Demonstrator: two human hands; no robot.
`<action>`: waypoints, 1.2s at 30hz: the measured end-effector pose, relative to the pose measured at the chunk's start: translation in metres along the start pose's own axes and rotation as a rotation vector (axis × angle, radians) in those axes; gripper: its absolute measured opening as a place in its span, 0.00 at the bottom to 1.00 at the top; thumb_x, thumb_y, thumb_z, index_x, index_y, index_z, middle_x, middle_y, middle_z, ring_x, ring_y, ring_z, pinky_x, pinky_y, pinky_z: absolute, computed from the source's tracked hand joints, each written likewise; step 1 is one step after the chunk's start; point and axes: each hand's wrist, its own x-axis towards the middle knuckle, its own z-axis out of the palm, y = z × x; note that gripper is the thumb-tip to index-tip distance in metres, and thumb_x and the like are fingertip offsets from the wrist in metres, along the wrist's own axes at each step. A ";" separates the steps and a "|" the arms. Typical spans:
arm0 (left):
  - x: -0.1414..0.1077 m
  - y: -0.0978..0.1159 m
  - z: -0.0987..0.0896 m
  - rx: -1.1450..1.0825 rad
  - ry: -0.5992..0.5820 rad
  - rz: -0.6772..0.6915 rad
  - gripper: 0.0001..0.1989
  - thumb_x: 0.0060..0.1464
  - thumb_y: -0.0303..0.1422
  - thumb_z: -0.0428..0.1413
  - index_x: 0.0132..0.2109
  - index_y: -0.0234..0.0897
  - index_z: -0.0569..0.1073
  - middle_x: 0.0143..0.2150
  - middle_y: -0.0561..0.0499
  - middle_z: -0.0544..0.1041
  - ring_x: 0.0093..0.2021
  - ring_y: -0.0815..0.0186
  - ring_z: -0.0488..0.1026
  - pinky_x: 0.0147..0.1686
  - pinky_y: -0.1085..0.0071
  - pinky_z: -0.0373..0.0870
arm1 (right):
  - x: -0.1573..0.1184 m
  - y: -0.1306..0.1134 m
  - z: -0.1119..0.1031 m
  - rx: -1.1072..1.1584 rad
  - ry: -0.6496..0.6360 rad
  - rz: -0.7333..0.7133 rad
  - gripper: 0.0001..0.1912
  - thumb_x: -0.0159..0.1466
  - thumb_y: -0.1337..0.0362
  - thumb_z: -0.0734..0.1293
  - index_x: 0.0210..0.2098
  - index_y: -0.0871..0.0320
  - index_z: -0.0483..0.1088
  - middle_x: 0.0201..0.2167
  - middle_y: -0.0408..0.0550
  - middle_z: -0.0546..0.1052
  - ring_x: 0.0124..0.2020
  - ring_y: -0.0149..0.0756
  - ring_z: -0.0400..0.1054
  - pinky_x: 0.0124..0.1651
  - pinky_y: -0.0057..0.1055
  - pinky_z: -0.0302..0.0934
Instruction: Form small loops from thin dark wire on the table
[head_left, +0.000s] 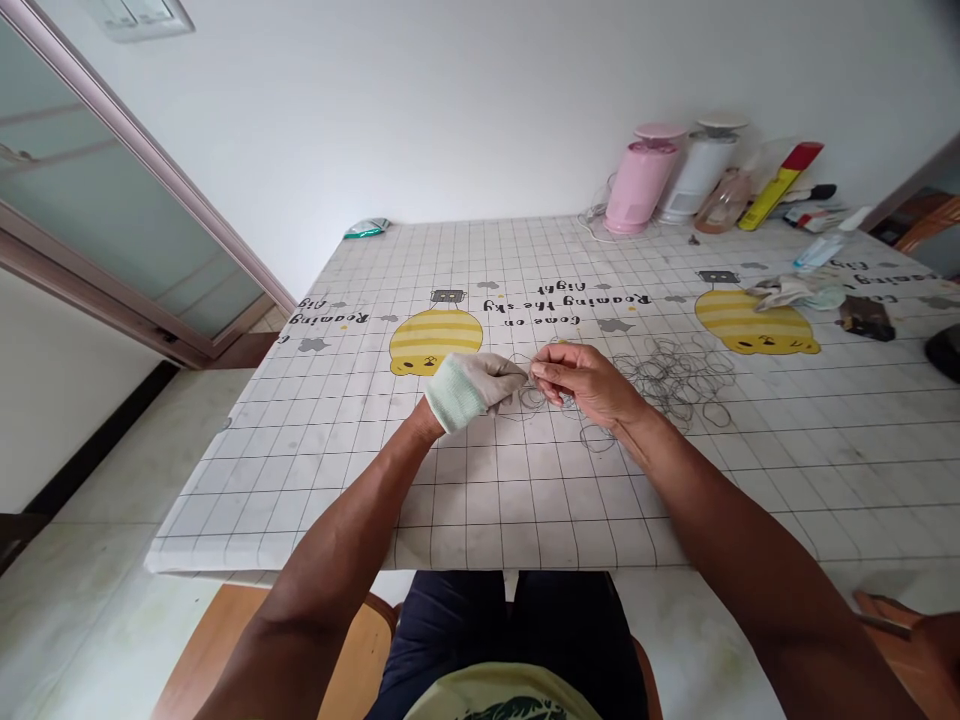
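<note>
My left hand [480, 385] wears a pale glove with a mint-green cuff, its fingertips pinched together over the table. Bare and also pinched, my right hand [577, 378] meets it almost tip to tip. Faint strands of thin grey wire [533, 400] show around the fingertips, and both pinches appear to be on a strand; the exact grip is too fine to make out. A loose tangle of the same looped wire [675, 380] spreads on the cloth to the right, partly hidden behind my right hand and wrist.
A checked tablecloth [300, 480] with bear prints covers the table. Along the back wall stand a pink cylindrical device [641, 185], a white one [697, 175] and a yellow-red box [780, 190]. At right lie a crumpled glove [799, 290] and a dark object [866, 318]; a green packet [367, 229] is back left.
</note>
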 end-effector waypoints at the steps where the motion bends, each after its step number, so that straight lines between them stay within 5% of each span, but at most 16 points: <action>1: 0.001 0.000 -0.001 -0.030 -0.013 -0.030 0.12 0.61 0.37 0.60 0.30 0.37 0.79 0.25 0.53 0.78 0.20 0.72 0.70 0.21 0.75 0.64 | 0.000 0.001 0.000 -0.014 0.016 -0.008 0.15 0.68 0.52 0.75 0.34 0.57 0.77 0.24 0.42 0.70 0.25 0.30 0.61 0.27 0.30 0.57; 7: 0.002 0.003 -0.005 -0.170 0.013 -0.104 0.09 0.61 0.31 0.62 0.44 0.34 0.85 0.31 0.48 0.83 0.21 0.71 0.74 0.16 0.75 0.58 | 0.000 -0.002 0.000 -0.035 0.177 -0.102 0.14 0.69 0.52 0.75 0.35 0.55 0.77 0.28 0.44 0.73 0.28 0.33 0.66 0.29 0.31 0.61; 11: 0.003 0.006 -0.001 -0.239 0.074 -0.130 0.09 0.64 0.29 0.59 0.45 0.33 0.84 0.30 0.49 0.82 0.22 0.71 0.74 0.18 0.76 0.63 | 0.001 -0.006 -0.006 -0.043 0.238 -0.067 0.18 0.69 0.46 0.74 0.37 0.56 0.79 0.35 0.49 0.78 0.33 0.36 0.71 0.31 0.31 0.64; 19: 0.009 0.005 0.000 -0.341 0.223 -0.143 0.08 0.65 0.31 0.59 0.44 0.35 0.83 0.30 0.51 0.81 0.22 0.72 0.73 0.20 0.75 0.66 | 0.000 0.000 0.001 -0.042 0.082 0.077 0.20 0.64 0.46 0.79 0.40 0.58 0.83 0.38 0.52 0.84 0.34 0.38 0.77 0.34 0.34 0.70; 24: 0.005 0.002 0.002 -0.246 0.275 -0.113 0.10 0.65 0.35 0.58 0.41 0.38 0.84 0.28 0.53 0.79 0.23 0.70 0.72 0.23 0.73 0.65 | 0.001 0.007 0.013 -0.045 0.183 0.008 0.18 0.64 0.49 0.79 0.41 0.58 0.85 0.36 0.53 0.84 0.31 0.37 0.78 0.32 0.34 0.72; 31: 0.002 -0.002 0.013 0.107 0.603 0.009 0.10 0.62 0.31 0.57 0.38 0.43 0.85 0.26 0.55 0.78 0.29 0.67 0.76 0.37 0.71 0.70 | 0.000 0.007 0.012 -0.042 0.354 -0.030 0.18 0.63 0.51 0.80 0.40 0.60 0.85 0.34 0.55 0.85 0.29 0.38 0.78 0.32 0.36 0.74; 36: 0.002 -0.002 0.007 -0.011 0.480 -0.050 0.10 0.64 0.33 0.57 0.41 0.42 0.85 0.28 0.55 0.81 0.27 0.69 0.76 0.38 0.71 0.73 | 0.000 -0.001 -0.002 -0.082 0.224 0.104 0.20 0.65 0.47 0.78 0.42 0.60 0.83 0.40 0.58 0.85 0.37 0.43 0.81 0.38 0.38 0.76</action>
